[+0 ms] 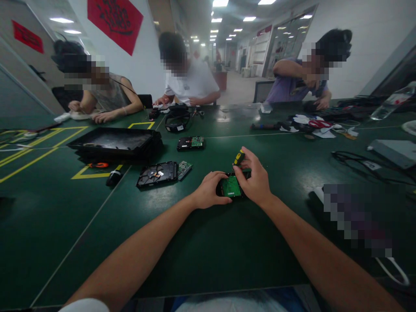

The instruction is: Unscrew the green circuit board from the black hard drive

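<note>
A hard drive (231, 186) lies on the green table with its green circuit board facing up. My left hand (210, 190) grips it by the left end, thumb at the near edge and fingers at the far edge. Between the thumb and fingers of my right hand (255, 177) is a yellow and black screwdriver (239, 157), tilted over the drive's right part; its tip is hidden. Left of my hands lie an opened hard drive (157, 174) and a loose circuit board (184, 170). Farther back rests another hard drive (190, 143) with its board partly showing.
A stack of black trays (115, 141) stands at the left, near a black mouse-like object (114, 177). Cables (364, 167), a grey box (394, 152) and a plastic bottle (391, 104) are at the right. Three people sit across the table.
</note>
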`<state>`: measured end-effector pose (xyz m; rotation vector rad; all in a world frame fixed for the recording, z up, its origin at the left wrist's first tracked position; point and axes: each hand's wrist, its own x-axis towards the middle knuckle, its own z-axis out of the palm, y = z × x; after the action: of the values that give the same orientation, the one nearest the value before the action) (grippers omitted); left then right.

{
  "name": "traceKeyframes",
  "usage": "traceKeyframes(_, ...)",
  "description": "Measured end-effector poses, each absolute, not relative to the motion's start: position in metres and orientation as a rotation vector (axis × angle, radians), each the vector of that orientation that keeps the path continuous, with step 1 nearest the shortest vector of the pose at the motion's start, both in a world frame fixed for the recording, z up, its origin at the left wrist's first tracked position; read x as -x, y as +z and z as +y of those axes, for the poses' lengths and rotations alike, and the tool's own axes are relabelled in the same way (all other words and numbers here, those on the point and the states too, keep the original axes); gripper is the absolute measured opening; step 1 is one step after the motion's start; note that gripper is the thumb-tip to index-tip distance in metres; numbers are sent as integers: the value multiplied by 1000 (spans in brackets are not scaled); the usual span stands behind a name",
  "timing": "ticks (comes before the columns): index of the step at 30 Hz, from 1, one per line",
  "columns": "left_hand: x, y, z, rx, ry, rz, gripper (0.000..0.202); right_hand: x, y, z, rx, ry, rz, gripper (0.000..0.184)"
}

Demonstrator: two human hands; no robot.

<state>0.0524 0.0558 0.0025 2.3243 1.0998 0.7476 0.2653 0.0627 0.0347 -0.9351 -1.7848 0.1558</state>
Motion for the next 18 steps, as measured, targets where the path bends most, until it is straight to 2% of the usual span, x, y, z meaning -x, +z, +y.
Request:
traceKeyframes(5, -52, 2, 57, -2336, 745, 1090, 80, -266, 35, 62, 920, 192, -1775, 63)
traceKeyframes(11, -52, 2, 56, -2336, 747, 1096, 79, -265, 35, 60, 824, 387, -1808, 62)
traceKeyframes(18, -52, 1, 57, -2332, 752, 1095, 81, -265, 34, 61, 917, 203, -1820, 63)
